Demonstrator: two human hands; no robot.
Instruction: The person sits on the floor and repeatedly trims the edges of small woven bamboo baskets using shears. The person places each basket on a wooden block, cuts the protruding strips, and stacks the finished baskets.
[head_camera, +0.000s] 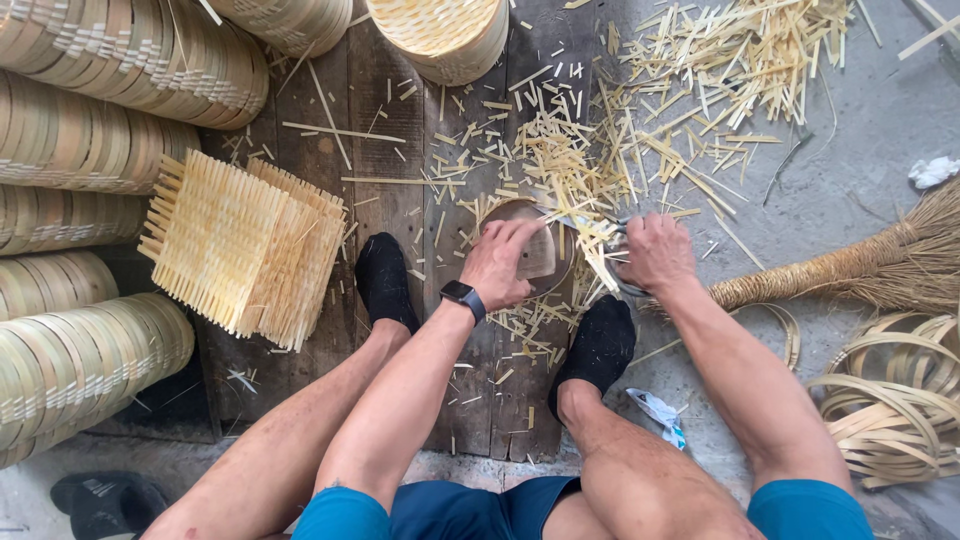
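Knees: bare, blue shorts (440, 510), pretty much right under the camera
Feet: black socks (385, 282), planted on dark wood planks (400, 100)
Left hand (502, 262): smartwatch (464, 298) on the wrist, fingers pressed down flat on a round woven disc (540, 255), pinning it on the planks between the feet
Right hand (655, 252): clenched around metal shears (610, 245), blades at the disc's right edge
Scraps (640, 110): bamboo offcuts all over the planks and the concrete floor past the disc
Mats (245, 245): stack of square woven ones, left of the feet
Hoops (90, 140): rows of round bamboo rims stacked along the left
Broom (880, 262): straw, lying on the right
Strips (890, 400): coiled bamboo, near the right knee
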